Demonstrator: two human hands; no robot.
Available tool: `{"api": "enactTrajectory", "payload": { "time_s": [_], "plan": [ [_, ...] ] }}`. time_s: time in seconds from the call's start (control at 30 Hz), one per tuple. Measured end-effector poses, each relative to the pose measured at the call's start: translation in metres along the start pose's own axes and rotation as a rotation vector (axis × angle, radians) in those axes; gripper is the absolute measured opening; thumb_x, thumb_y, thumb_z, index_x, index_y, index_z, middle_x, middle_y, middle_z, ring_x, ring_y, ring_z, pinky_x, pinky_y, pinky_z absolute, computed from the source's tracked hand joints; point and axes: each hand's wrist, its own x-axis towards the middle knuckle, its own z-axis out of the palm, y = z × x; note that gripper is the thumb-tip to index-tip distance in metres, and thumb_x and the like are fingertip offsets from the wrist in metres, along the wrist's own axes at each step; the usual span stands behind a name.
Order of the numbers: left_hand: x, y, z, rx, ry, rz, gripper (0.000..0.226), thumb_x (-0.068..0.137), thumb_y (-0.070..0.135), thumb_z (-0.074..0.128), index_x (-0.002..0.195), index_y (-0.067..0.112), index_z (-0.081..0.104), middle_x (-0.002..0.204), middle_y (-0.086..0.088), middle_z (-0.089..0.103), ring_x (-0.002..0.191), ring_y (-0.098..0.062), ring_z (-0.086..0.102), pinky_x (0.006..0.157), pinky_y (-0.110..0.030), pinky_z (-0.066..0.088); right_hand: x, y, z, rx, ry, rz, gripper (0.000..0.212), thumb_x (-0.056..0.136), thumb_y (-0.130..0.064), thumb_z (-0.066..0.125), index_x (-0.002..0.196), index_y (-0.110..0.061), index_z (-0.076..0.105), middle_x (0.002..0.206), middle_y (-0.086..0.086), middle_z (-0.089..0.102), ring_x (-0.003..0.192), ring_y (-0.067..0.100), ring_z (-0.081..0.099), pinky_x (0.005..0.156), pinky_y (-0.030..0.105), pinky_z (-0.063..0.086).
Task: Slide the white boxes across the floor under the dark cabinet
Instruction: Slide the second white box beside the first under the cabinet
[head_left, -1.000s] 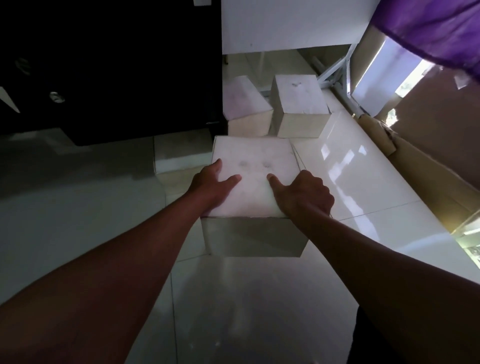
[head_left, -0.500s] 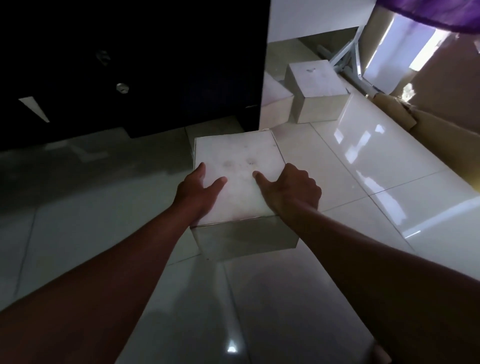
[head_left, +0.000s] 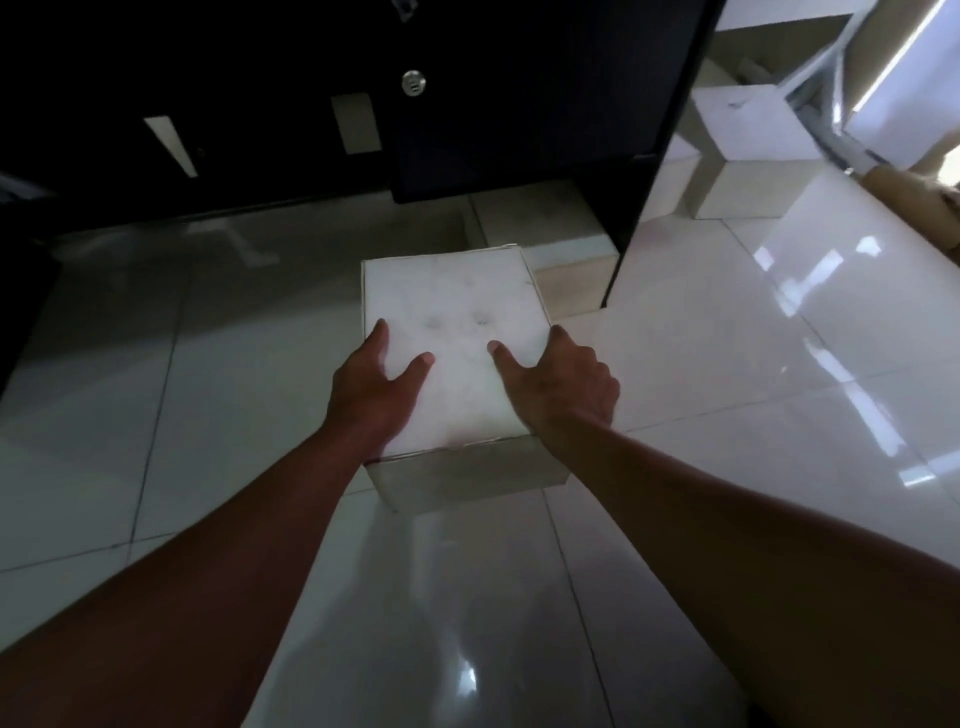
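A white box (head_left: 457, 312) stands on the glossy tiled floor in the middle of the head view. My left hand (head_left: 371, 384) holds its left edge, thumb on top and fingers down the side. My right hand (head_left: 561, 384) grips its right edge the same way, fingers curled over the side. The dark cabinet (head_left: 467, 93) rises just beyond the box, with a shadowed gap beneath it. A second white box (head_left: 748, 150) sits at the far right past the cabinet's side panel.
The cabinet's dark side panel (head_left: 639, 208) comes down to the floor right of the held box. A third pale box (head_left: 670, 176) shows partly behind that panel. Brown cardboard (head_left: 904, 197) lies at the right edge, and white metal legs (head_left: 815, 83) stand at the back right.
The box, held in both hands, has moved left across the floor, away from the other two boxes, and now sits in front of the cabinet's gap. My grip has not changed.
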Motion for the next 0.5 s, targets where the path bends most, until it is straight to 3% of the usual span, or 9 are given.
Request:
{"api": "enactTrajectory", "payload": {
  "time_s": [0.23,0.4,0.5],
  "plan": [
    [0.007,-0.038,0.024,-0.010,0.042,-0.027,0.082,0.083,0.063,0.057,0.152,0.031,0.027,0.156,0.006,0.034,0.141,-0.015,0.035,0.098,-0.017,0.021,0.007,0.008,0.053,0.042,-0.012,-0.027,0.071,0.083,-0.078,0.042,0.118,-0.017,0.053,0.089,0.002,0.064,0.073,0.021,0.050,0.070,0.034,0.037],
    [0.006,-0.051,0.045,-0.016,0.041,-0.046,0.081,0.084,0.061,0.057,0.152,0.030,0.028,0.156,0.006,0.034,0.140,-0.014,0.036,0.099,-0.018,0.022,0.010,0.020,0.074,0.049,-0.021,-0.046,0.074,0.084,-0.077,0.042,0.127,-0.017,0.051,0.099,0.004,0.068,0.087,0.027,0.063,0.071,0.036,0.034],
    [0.006,-0.057,0.056,-0.037,0.037,-0.072,0.080,0.084,0.059,0.059,0.152,0.029,0.028,0.156,0.006,0.034,0.140,-0.014,0.037,0.100,-0.017,0.023,0.014,0.027,0.086,0.065,-0.032,-0.046,0.073,0.085,-0.075,0.041,0.127,-0.016,0.050,0.097,0.005,0.068,0.082,0.026,0.059,0.071,0.036,0.033]
  ]
}}
